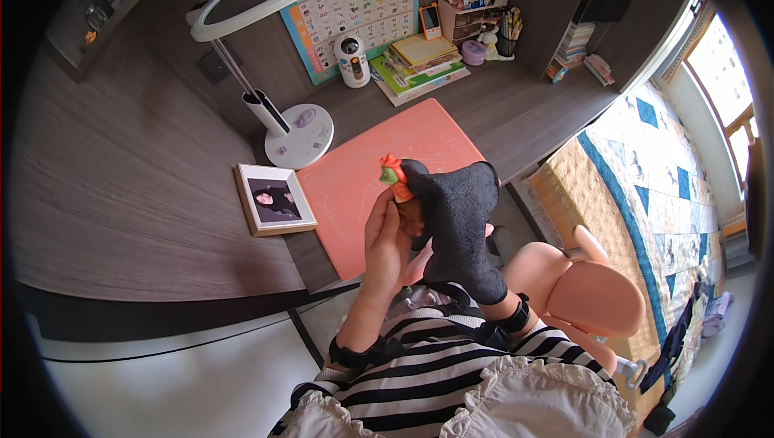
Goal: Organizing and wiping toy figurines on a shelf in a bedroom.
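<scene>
My left hand (385, 236) is closed round a small figurine (393, 173) with orange-red and green parts, held up over the pink desk mat (419, 131). A black fuzzy cloth or mitt (461, 216) covers my right hand, and its edge touches the figurine's side. Only the right forearm (504, 310) shows below the black fabric; the fingers are hidden. The figurine's lower part is partly hidden by my left fingers and the black fabric.
Left of the mat stand a framed photo (274, 200) and a white ring lamp (300, 135). Behind it are a white robot-like device (352, 61), stacked books (419, 63) and a small organizer (468, 22). To the right are a pink chair (597, 297) and a bed (645, 172).
</scene>
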Available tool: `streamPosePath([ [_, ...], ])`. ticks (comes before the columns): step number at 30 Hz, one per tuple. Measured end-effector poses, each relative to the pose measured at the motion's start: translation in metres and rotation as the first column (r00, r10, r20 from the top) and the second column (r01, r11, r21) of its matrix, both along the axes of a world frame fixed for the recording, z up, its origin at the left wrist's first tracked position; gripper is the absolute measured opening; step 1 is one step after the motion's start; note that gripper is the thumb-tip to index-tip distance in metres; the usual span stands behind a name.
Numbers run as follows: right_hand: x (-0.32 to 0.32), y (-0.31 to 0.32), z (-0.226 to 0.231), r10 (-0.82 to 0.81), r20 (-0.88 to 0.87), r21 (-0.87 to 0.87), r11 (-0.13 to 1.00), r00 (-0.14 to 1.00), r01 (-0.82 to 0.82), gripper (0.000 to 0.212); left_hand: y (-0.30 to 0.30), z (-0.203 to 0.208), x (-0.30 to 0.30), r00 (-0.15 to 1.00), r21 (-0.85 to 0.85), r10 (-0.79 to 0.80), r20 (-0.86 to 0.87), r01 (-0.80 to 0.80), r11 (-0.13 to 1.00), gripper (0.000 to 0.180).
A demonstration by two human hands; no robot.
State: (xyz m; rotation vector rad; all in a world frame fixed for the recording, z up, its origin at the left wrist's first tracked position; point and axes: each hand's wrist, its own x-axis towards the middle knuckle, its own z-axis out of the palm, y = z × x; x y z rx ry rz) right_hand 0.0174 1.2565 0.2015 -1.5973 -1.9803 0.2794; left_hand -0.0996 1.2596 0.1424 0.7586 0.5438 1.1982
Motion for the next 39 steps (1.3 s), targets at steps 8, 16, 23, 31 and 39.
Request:
streamPosePath([
  [8, -0.001, -0.005, -0.02, -0.013, 0.003, 0.046, 0.999, 1.0, 0.013, 0.052, 0.004, 0.004, 0.001, 0.998, -0.116, 0.026, -0.065, -0.033, 0.993, 0.035],
  [16, 0.0, -0.009, -0.031, -0.039, 0.072, -0.008, 0.999, 0.997, 0.04, 0.045, 0.012, -0.004, -0.008, 0.966, -0.185, 0.192, 0.174, -0.159, 0.97, 0.031],
  [23, -0.011, -0.026, -0.109, -0.051, 0.384, -0.149, 0.982, 0.922, 0.117, 0.039, 0.006, 0.004, 0.002, 0.963, -0.11, 0.267, 0.037, -0.262, 0.959, 0.028],
  [31, 0.005, -0.037, -0.109, -0.01, -0.242, -0.297, 0.953, 0.97, -0.065, 0.029, 0.006, 0.003, 0.0, 0.924, 0.062, 0.358, -0.136, -0.352, 0.934, 0.028],
  [39, 0.006, -0.034, -0.112, 0.114, 0.138, -0.311, 0.948, 0.984, -0.066, 0.061, 0.001, 0.005, 0.004, 0.856, 0.302, 0.468, -0.219, -0.397, 0.867, 0.025],
])
